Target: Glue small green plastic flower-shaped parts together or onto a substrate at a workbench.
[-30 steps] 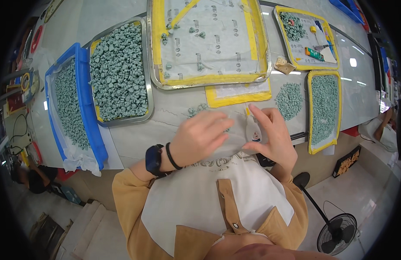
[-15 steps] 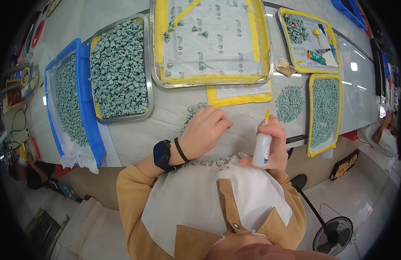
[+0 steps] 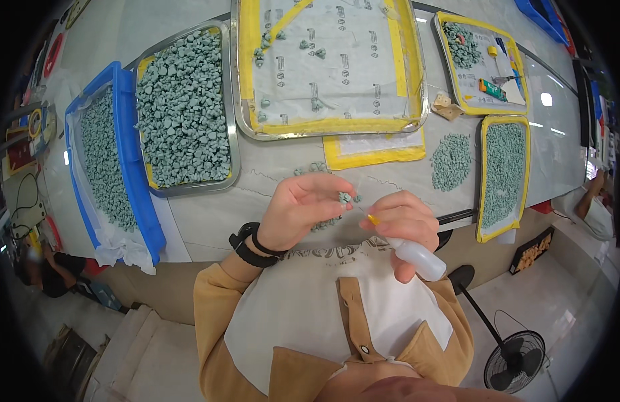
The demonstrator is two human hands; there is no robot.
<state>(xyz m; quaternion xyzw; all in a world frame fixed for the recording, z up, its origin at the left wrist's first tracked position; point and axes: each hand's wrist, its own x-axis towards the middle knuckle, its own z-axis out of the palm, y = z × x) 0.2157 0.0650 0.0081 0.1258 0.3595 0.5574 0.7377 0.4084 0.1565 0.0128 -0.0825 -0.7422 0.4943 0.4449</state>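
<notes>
My left hand [image 3: 304, 208], with a black watch on its wrist, pinches a small grey-green piece [image 3: 344, 197] between thumb and fingertips. In my right hand [image 3: 407, 224] is a white squeeze bottle [image 3: 424, 262], tilted, its yellow nozzle [image 3: 373, 219] pointing up and left toward that piece. A second tiny green piece [image 3: 357, 199] shows just right of the pinch; whether it is held or lies on the table I cannot tell. Behind and below my left hand lies a small scatter of green pieces [image 3: 311, 168], partly hidden by the fingers.
Ahead stands a large metal tray [image 3: 337, 127] edged in yellow tape, with a few clusters. A full metal tray [image 3: 235, 134] and a blue bin [image 3: 132, 154] hold green pieces at left. On the right are a loose pile [image 3: 451, 162], a yellow-edged tray [image 3: 483, 194] and a tool tray [image 3: 451, 74].
My left hand has turned and lifted from the table, now showing a green piece in its fingertips. My right hand has tipped the upright bottle over, bringing its nozzle left toward that piece.
</notes>
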